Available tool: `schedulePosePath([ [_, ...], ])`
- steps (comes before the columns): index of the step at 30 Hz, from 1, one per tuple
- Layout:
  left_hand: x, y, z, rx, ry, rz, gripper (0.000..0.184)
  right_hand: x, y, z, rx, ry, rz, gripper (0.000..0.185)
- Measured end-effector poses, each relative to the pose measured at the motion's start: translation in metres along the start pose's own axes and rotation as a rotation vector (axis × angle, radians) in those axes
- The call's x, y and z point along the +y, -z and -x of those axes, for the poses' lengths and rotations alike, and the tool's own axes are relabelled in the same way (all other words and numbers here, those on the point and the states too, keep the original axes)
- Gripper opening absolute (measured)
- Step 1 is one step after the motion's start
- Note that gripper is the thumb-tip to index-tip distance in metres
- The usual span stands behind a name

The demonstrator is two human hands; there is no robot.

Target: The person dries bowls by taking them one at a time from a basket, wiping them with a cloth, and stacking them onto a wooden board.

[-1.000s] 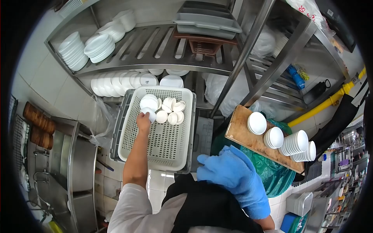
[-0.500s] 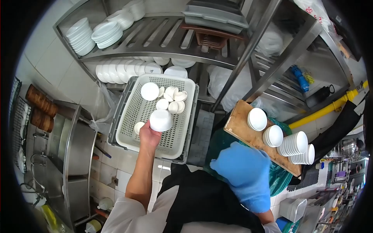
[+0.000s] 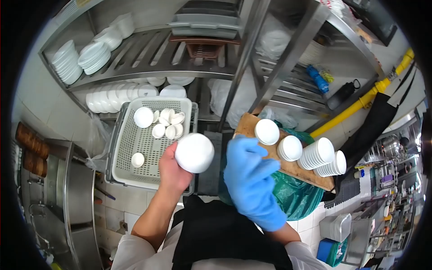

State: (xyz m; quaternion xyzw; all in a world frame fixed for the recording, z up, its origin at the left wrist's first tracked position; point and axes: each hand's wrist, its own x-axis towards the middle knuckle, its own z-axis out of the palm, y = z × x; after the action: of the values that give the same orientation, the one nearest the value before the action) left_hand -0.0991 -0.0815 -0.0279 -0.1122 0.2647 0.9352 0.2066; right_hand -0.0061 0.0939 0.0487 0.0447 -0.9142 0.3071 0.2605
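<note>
My left hand grips a white bowl by its side, just past the right edge of a pale perforated basket. In the basket lie another white bowl, several small white dishes and a lone small cup. A blue cloth covers my right hand; my fingers form bulges beneath it and are themselves hidden. That hand is to the right of the held bowl, apart from it, near a wooden board with several stacks of white bowls.
A slotted metal shelf with stacked plates and grey trays spans the back. A metal post rises behind the board. A sink unit stands at left. A green plastic bag hangs below the board.
My left hand has lifted the white bowl out from over the basket, rightward and toward me. The cloth-covered right hand has risen and come nearer to it. The whole view has turned right.
</note>
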Motion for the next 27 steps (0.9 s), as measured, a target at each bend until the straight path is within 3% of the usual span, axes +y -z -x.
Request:
schedulePosePath([
  [2,-0.022,-0.025,0.007,0.045,0.046,0.012,0.037,0.0,-0.01,0.003,0.06,0.038,0.089,0.047],
  [5,-0.04,-0.031,0.034,-0.024,-0.753,-1.334,0.036,-0.001,-0.022,0.006,0.12,0.065,0.188,0.048],
  [7,-0.046,-0.044,0.041,-0.208,-0.658,-0.947,0.035,0.001,-0.023,0.007,0.125,0.079,0.217,0.049],
  [9,-0.039,-0.045,0.048,-0.436,-0.596,-1.046,0.036,0.002,-0.017,0.002,0.097,0.092,0.159,0.05],
  [13,-0.031,-0.034,0.029,-0.816,-0.838,-1.387,0.031,0.0,0.01,-0.021,-0.11,0.092,-0.145,0.052],
  [16,-0.023,-0.031,0.035,-0.765,-0.429,-1.288,0.033,0.001,0.016,-0.033,-0.249,0.063,-0.295,0.054],
  [19,-0.047,-0.024,0.027,-0.406,-0.193,-0.52,0.039,0.0,0.006,-0.029,-0.197,0.068,-0.299,0.055],
  [20,-0.041,-0.03,0.027,-0.449,-0.206,-0.481,0.041,-0.001,0.002,-0.027,-0.162,0.072,-0.281,0.056],
  [24,-0.064,-0.035,0.026,-0.063,-0.305,-0.349,0.032,-0.018,-0.015,-0.015,-0.019,0.034,-0.207,0.054],
  [27,-0.068,-0.021,0.022,-0.206,-0.534,-0.771,0.032,-0.033,-0.028,-0.013,0.08,-0.015,-0.233,0.053],
])
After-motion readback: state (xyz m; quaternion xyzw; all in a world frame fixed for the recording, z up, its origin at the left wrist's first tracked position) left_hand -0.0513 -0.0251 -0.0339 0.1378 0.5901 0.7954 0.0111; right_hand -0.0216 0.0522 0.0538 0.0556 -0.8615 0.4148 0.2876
